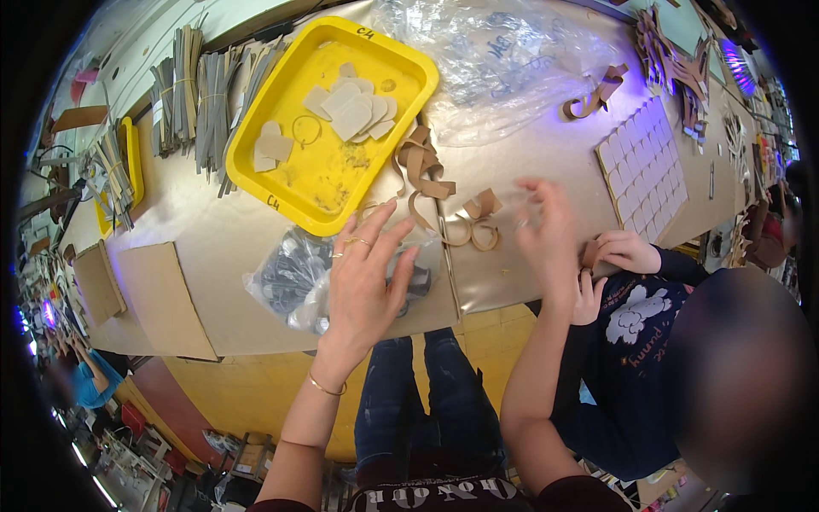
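My left hand (365,277) is open over a clear plastic bag of dark and grey pieces (294,277), fingers spread, with nothing in them. My right hand (548,235) is blurred by motion above the table; its fingers look apart, and I see nothing held in them. Just left of it lie curled brown strips (479,224), with more brown strips (422,171) farther back. Beyond my left hand stands a yellow tray (418,81) holding several pale rounded pieces (354,111) and a thin ring (307,130).
At my right, a co-worker's hands (627,252) hold a small brown piece (590,253). A board of pale pieces (644,171) lies beyond them. Bundles of grey strips (217,107) sit left of the tray, cardboard (166,299) at the near left, plastic sheeting (495,68) at the back.
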A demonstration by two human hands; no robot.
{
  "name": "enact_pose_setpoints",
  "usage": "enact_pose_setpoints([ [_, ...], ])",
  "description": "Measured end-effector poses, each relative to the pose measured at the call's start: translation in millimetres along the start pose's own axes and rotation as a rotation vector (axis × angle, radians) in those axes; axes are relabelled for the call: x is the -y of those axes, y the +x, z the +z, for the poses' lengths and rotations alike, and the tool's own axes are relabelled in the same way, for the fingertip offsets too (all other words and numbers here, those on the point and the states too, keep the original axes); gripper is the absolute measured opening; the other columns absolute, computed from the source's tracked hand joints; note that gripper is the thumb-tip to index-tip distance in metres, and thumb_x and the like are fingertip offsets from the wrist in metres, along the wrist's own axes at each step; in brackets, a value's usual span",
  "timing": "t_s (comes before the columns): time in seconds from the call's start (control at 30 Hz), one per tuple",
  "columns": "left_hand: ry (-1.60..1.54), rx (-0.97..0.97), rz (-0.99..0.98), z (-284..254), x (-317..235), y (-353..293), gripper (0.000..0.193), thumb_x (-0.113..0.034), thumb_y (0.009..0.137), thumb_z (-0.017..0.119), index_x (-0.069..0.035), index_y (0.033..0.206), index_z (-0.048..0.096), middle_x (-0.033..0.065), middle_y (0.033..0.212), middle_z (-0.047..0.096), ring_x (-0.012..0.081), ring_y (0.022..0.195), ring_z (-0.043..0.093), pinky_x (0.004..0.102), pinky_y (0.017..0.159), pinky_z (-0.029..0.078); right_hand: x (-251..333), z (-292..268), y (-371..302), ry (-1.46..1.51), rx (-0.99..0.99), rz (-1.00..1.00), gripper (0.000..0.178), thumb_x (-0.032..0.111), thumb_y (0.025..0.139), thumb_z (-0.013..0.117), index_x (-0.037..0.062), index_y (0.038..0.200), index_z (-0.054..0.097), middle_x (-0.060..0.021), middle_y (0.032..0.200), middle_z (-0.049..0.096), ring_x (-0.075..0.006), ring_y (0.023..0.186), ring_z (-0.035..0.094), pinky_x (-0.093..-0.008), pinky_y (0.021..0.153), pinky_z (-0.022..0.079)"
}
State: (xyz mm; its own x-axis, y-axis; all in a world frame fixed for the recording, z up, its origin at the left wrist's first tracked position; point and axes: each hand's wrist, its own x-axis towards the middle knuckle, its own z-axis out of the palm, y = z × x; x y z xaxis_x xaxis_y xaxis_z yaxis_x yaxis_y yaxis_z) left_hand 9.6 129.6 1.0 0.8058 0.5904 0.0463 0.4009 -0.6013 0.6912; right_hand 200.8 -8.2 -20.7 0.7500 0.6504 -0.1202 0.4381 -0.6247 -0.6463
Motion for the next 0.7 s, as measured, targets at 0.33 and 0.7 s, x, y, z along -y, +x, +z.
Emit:
enact_pose_setpoints([
  [0.33,-0.012,0.065,0.051,8.6,-9.6,7.1,0.030,-0.007,0.084,0.062,-0.008,0.114,0.061,0.0109,0.125,0.057,0.0315,0.112,0.055,0.0438,0.104,0.037,-1.7,26.9,-6.3,-0.272,-0.048,-0.183,0.029,-0.002,0.075,0.060,0.0074,0.103,0.065,-0.0112,0.111,0.055,-0.0301,0.096,0.054,-0.0389,0.082,0.045],
  [0.7,-0.612,-0.013,-0.092,19.0,-34.7,26.8,0.038,-0.002,0.084,0.061,0.000,0.121,0.054,0.0163,0.121,0.057,0.0252,0.111,0.057,0.0338,0.095,0.043,36.8,-2.7,-27.4,0.742,0.064,0.072,0.014,0.008,0.088,0.050,-0.0021,0.084,0.059,-0.0078,0.075,0.057,-0.0123,0.074,0.053,-0.0263,0.067,0.042],
])
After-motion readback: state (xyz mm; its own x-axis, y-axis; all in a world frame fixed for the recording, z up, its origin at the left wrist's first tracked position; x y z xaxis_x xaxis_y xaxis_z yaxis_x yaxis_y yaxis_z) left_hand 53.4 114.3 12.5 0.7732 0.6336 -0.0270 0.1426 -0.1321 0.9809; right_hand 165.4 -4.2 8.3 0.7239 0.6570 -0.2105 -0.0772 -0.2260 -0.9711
